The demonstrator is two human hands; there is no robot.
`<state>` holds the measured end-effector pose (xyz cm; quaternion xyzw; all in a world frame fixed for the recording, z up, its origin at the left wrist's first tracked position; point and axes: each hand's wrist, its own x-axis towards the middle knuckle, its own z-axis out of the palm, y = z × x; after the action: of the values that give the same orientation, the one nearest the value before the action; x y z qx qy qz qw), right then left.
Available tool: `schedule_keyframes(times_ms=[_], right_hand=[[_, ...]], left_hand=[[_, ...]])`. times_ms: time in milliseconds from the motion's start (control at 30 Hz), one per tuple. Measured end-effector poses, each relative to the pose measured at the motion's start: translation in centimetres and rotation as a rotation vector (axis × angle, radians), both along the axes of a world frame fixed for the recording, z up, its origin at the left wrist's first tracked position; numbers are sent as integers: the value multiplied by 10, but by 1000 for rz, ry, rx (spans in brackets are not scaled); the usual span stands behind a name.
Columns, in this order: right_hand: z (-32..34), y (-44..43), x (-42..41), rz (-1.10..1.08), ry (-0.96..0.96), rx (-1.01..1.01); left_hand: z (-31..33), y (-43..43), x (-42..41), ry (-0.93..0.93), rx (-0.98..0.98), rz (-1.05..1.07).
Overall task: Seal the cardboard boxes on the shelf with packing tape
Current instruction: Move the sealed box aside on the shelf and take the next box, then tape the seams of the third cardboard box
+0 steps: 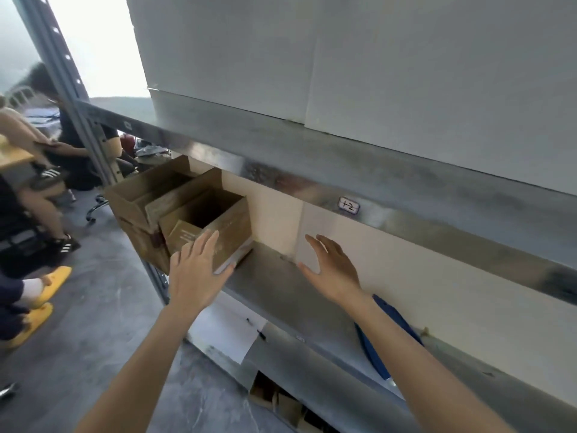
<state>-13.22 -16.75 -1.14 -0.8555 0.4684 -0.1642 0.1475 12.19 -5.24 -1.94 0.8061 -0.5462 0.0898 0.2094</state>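
— On the beam (pixel 437 228), tag (pixel 349 206) read "1-2", approx. And the cardboard box (pixel 232 225)?
— Open-topped, sat at L end of shelf (pixel 281 295); L hand (pixel 195 276) flat on its front, R hand (pixel 335 267) spread, empty, well right.

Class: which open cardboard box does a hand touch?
The nearer box, on the right: the left hand rests on its front wall. The other box stands behind, untouched.

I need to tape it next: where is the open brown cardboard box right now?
In the head view, the open brown cardboard box sits at the left end of the grey metal shelf, with the left hand touching its near wall.
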Motion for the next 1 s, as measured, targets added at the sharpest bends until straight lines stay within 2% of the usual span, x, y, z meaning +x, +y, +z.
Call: schedule_keyframes(times_ms=[300,500,667,833,1000], right_hand=[[-2,-51,77,118,15,-23],[-13,-65,104,111,4,1],[-17,-61,121,61,-14,45],[-15,-50,137,-10,-34,63],[-13,-33,141,-84,-75,69]], left_hand=[[-2,-42,51,203,61,52],[-13,-61,70,279,-46,-2],[-21,-69,82,360,-144,-113],[-23,-69,93,504,-154,-264],[-28,-64,105,543,-131,-421]])
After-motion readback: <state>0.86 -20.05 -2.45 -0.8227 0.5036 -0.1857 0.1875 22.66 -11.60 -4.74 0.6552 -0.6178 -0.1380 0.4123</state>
